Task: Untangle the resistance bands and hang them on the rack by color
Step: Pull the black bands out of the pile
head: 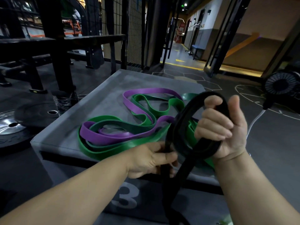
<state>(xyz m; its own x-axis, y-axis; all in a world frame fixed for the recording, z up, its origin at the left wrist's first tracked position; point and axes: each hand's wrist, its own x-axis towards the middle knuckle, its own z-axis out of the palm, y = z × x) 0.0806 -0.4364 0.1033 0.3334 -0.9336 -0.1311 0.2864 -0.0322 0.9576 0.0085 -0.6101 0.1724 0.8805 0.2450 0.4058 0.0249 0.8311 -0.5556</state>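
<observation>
Black band (176,132) coiled in the gripping right hand (227,127), its tail pinched by the left hand (151,158)

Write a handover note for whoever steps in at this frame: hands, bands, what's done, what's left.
Right hand grips the looped black band. Left hand pinches its lower strand.
Purple band and green bands lie tangled together on the grey box.
Done: black band is up off the pile, in both hands; whether it is fully free is unclear.
Left: separate purple from green, then hang all by color. No band is seen hung.
</observation>
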